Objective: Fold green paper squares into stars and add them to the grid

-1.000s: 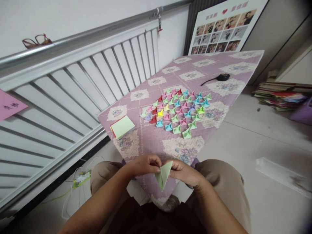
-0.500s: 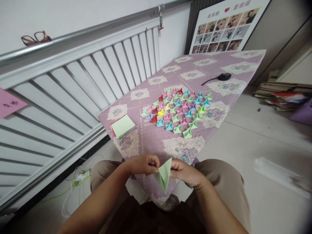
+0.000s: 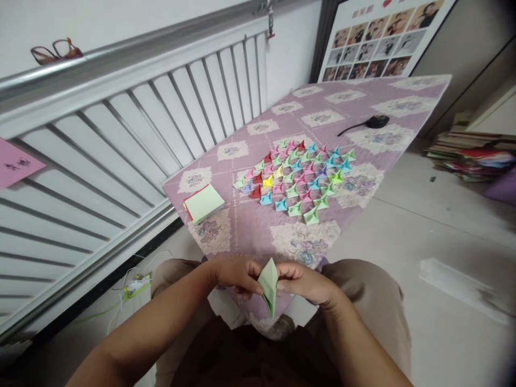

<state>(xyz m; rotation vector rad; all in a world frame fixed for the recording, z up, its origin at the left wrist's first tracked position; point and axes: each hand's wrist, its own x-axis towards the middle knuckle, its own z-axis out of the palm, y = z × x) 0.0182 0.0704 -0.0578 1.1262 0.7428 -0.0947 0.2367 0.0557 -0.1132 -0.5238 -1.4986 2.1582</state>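
Note:
A pale green folded paper [image 3: 269, 285], pointed at top and bottom, is held upright over the near corner of the table. My left hand [image 3: 241, 277] pinches its left edge between thumb and fingers. From the other side, my right hand [image 3: 300, 282] grips the right edge, fingers curled. Beyond my hands, several small folded paper pieces [image 3: 295, 208] in green, pink, blue, red and yellow stand in rows. To their left lies a stack of paper sheets [image 3: 205, 203], light green on top with red and yellow edges showing.
A purple flowered cloth covers the table [image 3: 252, 236]. Along the left runs a white radiator [image 3: 133, 145], with eyeglasses [image 3: 56, 52] on the pipe above. A black object with a cord [image 3: 377, 122] lies at the far right. A power strip [image 3: 137, 285] sits on the floor.
The green paper has turned and looks narrower, its top point now further left. My left fingers have shifted lower along its edge. The view has tilted slightly.

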